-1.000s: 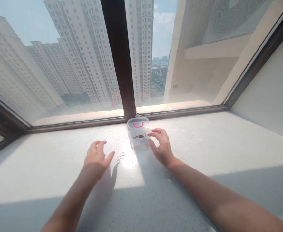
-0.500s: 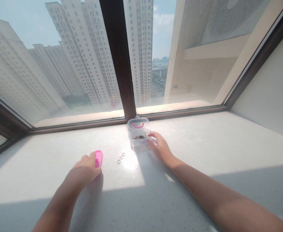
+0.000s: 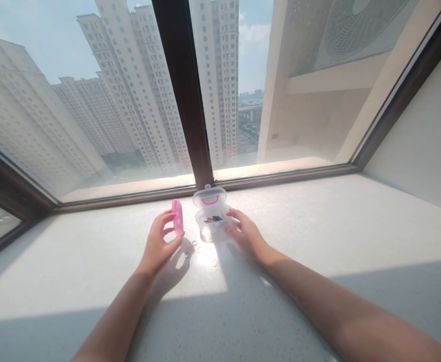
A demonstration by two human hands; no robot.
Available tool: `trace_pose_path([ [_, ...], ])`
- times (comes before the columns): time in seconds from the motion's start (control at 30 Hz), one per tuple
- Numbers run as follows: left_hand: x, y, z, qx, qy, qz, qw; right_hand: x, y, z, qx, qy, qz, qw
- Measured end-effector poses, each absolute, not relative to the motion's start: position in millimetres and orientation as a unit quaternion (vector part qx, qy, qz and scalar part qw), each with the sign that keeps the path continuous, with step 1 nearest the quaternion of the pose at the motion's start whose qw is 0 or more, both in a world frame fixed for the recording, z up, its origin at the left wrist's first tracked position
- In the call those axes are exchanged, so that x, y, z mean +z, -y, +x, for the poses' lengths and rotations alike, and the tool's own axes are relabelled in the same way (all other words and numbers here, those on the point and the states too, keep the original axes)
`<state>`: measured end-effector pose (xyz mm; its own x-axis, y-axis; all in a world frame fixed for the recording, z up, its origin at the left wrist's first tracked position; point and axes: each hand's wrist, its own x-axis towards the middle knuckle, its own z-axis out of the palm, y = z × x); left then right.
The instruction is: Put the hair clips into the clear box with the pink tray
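The left hand [image 3: 160, 245] pinches a pink case [image 3: 177, 217] between thumb and fingers, holding it upright above the surface [image 3: 318, 221], just left of a clear plastic box [image 3: 210, 230]. The right hand [image 3: 248, 237] is at the right end of that box, its fingers curved at the rim and its thumb near the front wall; whether they press on it, I cannot tell. The box stands on the surface with its lid [image 3: 208, 193] tipped open at the back, and a pink handle [image 3: 210, 202] shows on the lid. Inside lie small dark and brown items [image 3: 213, 219], too small to make out. A few small rings [image 3: 194, 243] are scattered on the surface in front of the box, some in the left hand's shadow.
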<state>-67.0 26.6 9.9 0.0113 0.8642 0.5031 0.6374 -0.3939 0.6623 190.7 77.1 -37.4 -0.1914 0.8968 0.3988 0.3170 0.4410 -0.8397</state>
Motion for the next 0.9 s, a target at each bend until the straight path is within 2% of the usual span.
trace_pose_path([
  [0.07,18.4,-29.8,-57.2,0.468,-0.519,0.706,0.111,-38.6,-77.0,188.9,0.313,0.705,-0.425,0.474],
  [0.3,41.8,-57.4,-27.0,0.387,-0.479,0.786,0.057,-38.9,-76.1,186.5,0.319,0.701,-0.423,0.479],
  [0.57,29.0,-75.3,-20.9,0.331,-0.415,0.838,0.124,-33.0,-74.2,186.5,0.336,0.698,-0.420,0.473],
  [0.9,13.2,-79.3,-24.9,0.354,-0.384,0.835,0.174,-28.6,-69.5,187.8,0.379,0.660,-0.424,0.491],
])
